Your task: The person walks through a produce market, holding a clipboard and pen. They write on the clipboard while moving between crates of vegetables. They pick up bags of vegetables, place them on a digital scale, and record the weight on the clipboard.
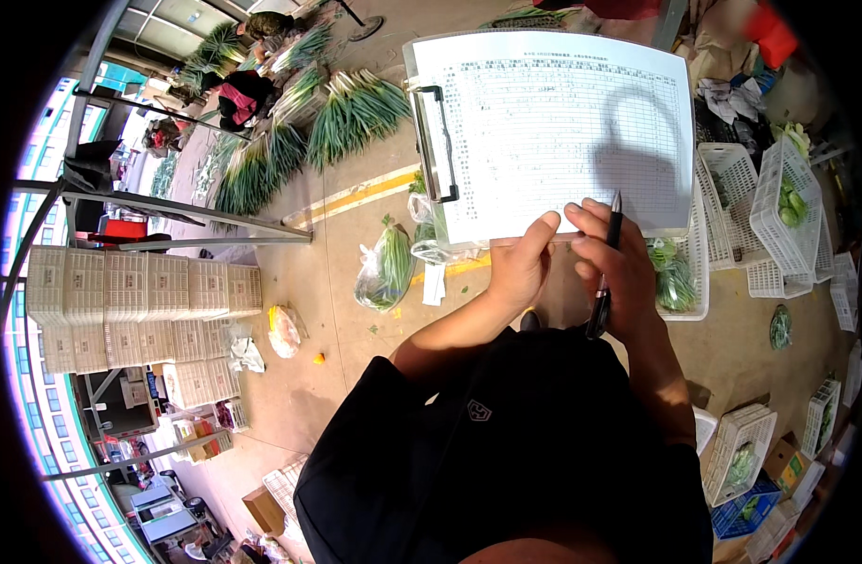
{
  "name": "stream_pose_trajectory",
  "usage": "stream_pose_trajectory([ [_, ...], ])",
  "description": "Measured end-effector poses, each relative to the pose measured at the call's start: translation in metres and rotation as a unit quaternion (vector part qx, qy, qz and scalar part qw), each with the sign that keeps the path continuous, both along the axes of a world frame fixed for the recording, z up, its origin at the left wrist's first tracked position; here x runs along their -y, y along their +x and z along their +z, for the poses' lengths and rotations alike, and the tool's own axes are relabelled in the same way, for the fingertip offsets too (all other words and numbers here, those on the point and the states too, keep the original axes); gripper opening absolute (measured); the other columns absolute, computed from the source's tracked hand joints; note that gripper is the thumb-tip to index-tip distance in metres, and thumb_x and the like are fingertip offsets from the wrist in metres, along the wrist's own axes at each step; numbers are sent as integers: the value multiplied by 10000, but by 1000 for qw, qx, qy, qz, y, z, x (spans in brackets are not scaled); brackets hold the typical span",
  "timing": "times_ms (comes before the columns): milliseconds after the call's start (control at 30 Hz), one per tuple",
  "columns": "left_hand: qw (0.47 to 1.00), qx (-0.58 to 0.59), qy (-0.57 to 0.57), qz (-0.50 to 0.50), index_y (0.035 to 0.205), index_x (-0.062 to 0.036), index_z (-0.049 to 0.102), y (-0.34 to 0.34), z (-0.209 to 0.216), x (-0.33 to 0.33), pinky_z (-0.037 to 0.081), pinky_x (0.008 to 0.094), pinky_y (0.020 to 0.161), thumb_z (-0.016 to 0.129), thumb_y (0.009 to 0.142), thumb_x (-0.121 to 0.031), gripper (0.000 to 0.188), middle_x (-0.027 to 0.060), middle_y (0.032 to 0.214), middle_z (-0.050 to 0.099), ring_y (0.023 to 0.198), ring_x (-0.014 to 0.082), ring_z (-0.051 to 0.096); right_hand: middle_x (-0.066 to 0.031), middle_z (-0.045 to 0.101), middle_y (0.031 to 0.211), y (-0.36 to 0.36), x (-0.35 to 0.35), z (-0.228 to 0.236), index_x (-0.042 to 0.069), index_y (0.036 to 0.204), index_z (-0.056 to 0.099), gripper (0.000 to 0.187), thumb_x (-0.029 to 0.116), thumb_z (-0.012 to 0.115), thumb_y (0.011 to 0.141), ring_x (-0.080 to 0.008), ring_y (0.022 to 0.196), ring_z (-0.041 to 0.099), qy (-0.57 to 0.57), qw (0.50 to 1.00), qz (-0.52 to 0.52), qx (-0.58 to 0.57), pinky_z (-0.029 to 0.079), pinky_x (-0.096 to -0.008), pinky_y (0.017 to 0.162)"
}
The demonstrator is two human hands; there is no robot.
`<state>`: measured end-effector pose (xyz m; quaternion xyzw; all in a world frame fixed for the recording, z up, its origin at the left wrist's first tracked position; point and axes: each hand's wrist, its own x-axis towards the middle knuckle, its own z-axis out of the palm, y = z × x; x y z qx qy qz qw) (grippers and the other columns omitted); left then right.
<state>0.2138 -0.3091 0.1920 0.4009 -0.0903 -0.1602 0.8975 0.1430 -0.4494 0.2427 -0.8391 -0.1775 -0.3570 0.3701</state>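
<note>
A clipboard [440,150] with a dark-edged metal clip along its left side is held out in front of me. On it lies a white printed sheet [534,141] ruled as a table, with faint handwriting and a shadow at its right. My left hand [525,268] grips the clipboard's near edge, thumb on top and the other fingers hidden beneath. My right hand [623,268] is closed round a black pen [601,305], its tip pointing up over the sheet. The right fingertips are by the clipboard's near edge; whether they touch it, I cannot tell.
Bundles of green onions [356,113] lie on the floor at the far left, with people [243,99] among them. Stacked white crates [135,291] stand at left. On the right are crates of vegetables [786,202]. A bagged green bunch [388,268] lies near the middle.
</note>
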Motion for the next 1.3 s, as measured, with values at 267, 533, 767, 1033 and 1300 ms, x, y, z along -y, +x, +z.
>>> stream_pose_trajectory([
  [267,999,-37,-33,4,1310,-24,519,-7,12,3,474,314,938,617,935,-26,387,87,1225,591,1100,183,579,-76,642,1316,-3,-2,-5,110,1138,640,365,29,729,793,-297,1293,507,-60,998,-9,-33,437,-410,1046],
  [533,998,8,5,68,1413,-51,409,2,1,-2,556,410,931,622,912,-37,545,123,1344,525,1205,257,554,-180,645,1277,-5,3,-21,51,1136,569,204,126,619,953,-371,1123,632,-14,1000,15,0,502,-468,964],
  [767,997,-62,11,51,1435,-53,374,7,-2,-2,424,371,1045,649,896,-30,606,92,1375,485,1246,235,499,-242,643,1142,-62,37,-63,4,1262,463,288,18,538,984,-255,959,653,165,971,-170,42,538,-369,864],
  [1033,986,-164,12,-37,1221,72,471,18,-30,15,496,478,1032,532,957,-128,337,202,1242,590,1122,332,626,-96,663,958,-127,47,-151,17,1276,502,327,-50,544,958,-136,783,616,283,871,-350,-197,517,-283,743],
  [1300,963,-247,65,-83,1355,-9,445,-1,-80,14,513,481,1021,520,926,15,436,152,1323,547,1199,304,583,-74,701,899,-104,73,-205,17,1171,642,231,162,612,992,-144,820,666,474,776,-297,-291,520,-291,746],
])
